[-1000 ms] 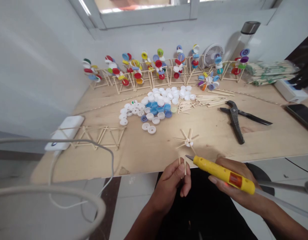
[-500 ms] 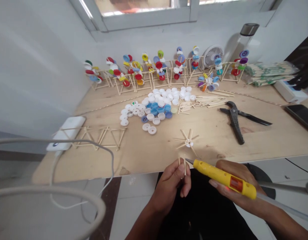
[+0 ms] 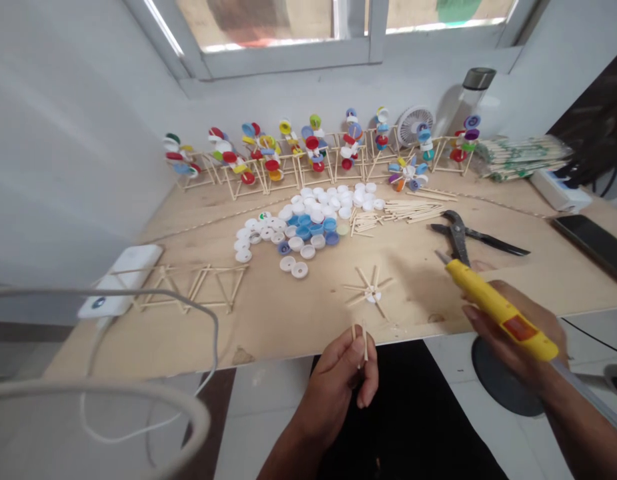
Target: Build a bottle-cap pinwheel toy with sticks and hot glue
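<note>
Your table carries caps, sticks, pliers and a phone. Nearer you than the caps lies a spoked hub.

Even, fairly bright light fills this corner, and strips along the window glare white. The bottle throws a soft shadow leftward on the wall; a fainter one spreads over the table beside the yellow glue gun. The near pale loop looks soft, and the edges stretch.
</note>
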Tool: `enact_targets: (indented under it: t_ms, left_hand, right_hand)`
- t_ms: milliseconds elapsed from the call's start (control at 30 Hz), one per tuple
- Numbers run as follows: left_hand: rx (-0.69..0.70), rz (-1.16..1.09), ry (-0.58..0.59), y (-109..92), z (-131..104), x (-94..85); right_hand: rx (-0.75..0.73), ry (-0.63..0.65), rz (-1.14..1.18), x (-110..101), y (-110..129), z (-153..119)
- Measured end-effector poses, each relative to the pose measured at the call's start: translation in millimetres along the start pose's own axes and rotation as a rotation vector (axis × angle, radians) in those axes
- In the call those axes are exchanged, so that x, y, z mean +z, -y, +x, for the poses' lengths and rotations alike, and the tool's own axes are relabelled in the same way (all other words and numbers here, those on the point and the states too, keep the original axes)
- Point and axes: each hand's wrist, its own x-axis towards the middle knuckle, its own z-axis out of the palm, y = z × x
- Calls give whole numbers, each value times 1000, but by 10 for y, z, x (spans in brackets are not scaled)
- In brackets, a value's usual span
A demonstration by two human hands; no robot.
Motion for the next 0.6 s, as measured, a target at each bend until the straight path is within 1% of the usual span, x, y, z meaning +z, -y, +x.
enact_targets:
  t_ms: [67,100,200,233,300,400,467,500,567,600]
  left_hand:
    - [-7,4,-2,-1,-1,5]
    - [-10,5,-3,-1,0,9]
    - [-14,3,5,7,6,17]
    - [-16,3,9,11,8,18]
    - [-15,11,10,21,9,22]
    - [-17,27,-6,31,-1,31]
    - [-24,28,-8,18,-20,35]
    - [-24,28,-7,0,-32,35]
    - [1,19,-12,-62,-58,26]
    - [28,10,-18,-106,-68,16]
  right_hand:
    - [-7,-127,-138,-34,-132,52]
    - [-37,-190,-214,-48,-204,79]
    - [-194,-301,-354,-95,-438,158]
    - [-216,-324,-383,-115,-520,182]
    - [-197,-348,-435,-155,-674,228]
    - [-142,-298,-460,-198,-823,277]
    - [-138,-261,-433,-213,-805,284]
    - [-140,-258,-407,-222,-749,276]
    - [-141,-265,-336,-252,-554,234]
    - [-170,-299,-292,-272,-429,201]
